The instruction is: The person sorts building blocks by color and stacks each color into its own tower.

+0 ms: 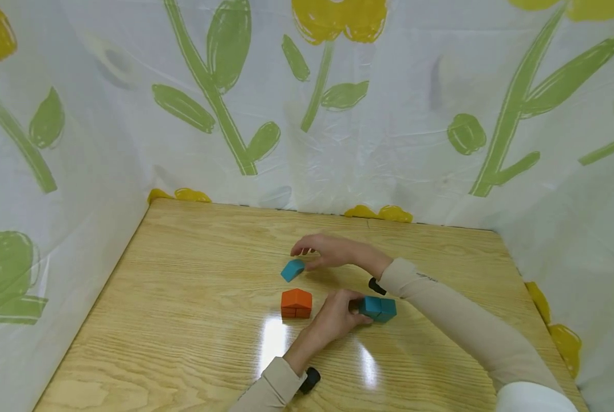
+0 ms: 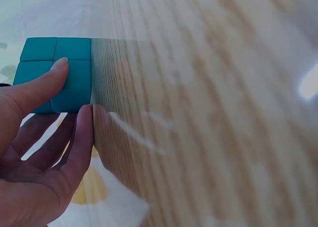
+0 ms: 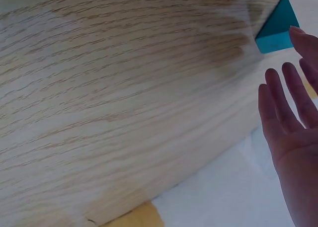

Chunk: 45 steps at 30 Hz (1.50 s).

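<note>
Teal blocks [image 1: 379,308] stand pressed together on the wooden table, showing a two-by-two face [image 2: 72,85] in the left wrist view. My left hand [image 1: 336,315] holds them from the left side, thumb laid on that face and fingers reaching around behind. Farther back and to the left lies a teal triangular block [image 1: 292,270]. Beside it is my right hand [image 1: 329,250], its fingers extended and apart. The right wrist view shows the thumb tip overlapping an edge of the triangular block [image 3: 278,28], with the other fingers away from it.
An orange stack [image 1: 296,304] with a roof-shaped top sits between the triangular block and my left forearm. White sheeting [image 1: 389,143] with flower prints rises along the table's back and sides. Bright reflections lie on the wooden table [image 1: 183,320] near the front.
</note>
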Motion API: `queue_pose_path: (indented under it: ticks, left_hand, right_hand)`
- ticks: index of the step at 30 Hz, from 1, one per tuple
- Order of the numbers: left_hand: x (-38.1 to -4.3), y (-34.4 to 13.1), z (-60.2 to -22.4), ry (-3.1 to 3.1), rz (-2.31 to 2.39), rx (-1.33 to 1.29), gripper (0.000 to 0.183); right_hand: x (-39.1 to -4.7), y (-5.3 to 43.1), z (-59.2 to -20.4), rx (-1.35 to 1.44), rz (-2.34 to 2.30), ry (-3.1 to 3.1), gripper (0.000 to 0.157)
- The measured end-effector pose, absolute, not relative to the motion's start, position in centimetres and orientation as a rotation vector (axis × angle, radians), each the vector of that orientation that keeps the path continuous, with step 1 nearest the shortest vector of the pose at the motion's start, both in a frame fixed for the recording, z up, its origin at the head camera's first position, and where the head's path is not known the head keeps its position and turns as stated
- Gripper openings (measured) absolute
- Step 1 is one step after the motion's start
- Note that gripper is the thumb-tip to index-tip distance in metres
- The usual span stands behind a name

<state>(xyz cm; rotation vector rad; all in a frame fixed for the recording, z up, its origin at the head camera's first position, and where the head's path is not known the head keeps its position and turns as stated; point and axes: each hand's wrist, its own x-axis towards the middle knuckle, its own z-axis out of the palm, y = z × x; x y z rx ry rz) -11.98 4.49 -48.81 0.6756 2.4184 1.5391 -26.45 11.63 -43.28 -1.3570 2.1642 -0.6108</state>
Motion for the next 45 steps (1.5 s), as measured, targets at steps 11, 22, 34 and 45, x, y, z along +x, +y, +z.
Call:
queue_pose_path:
  ticks: [11, 22, 34, 45]
  left_hand:
    - [-11.9, 4.6, -48.7, 2.442, 1.536, 0.635, 0.024]
    - [-11.9, 4.8, -48.6, 2.440, 1.547, 0.664, 0.023]
    - [-11.9, 4.7, -48.6, 2.429, 1.573, 0.678, 0.020]
    - [-12.0, 4.8, -48.6, 2.408, 1.560, 0.621, 0.020]
  right_hand:
    - [-26.2, 10.1, -43.8, -1.387, -0.468, 2.154, 0.038]
    - [-26.2, 10.3, -43.5, -1.371, -0.499, 2.178, 0.027]
    - [-26.3, 13.4, -42.0, -1.369, -0.702, 2.207, 0.030]
    - [-25.0, 16.6, -41.2, -1.315, -0.801, 2.238, 0.029]
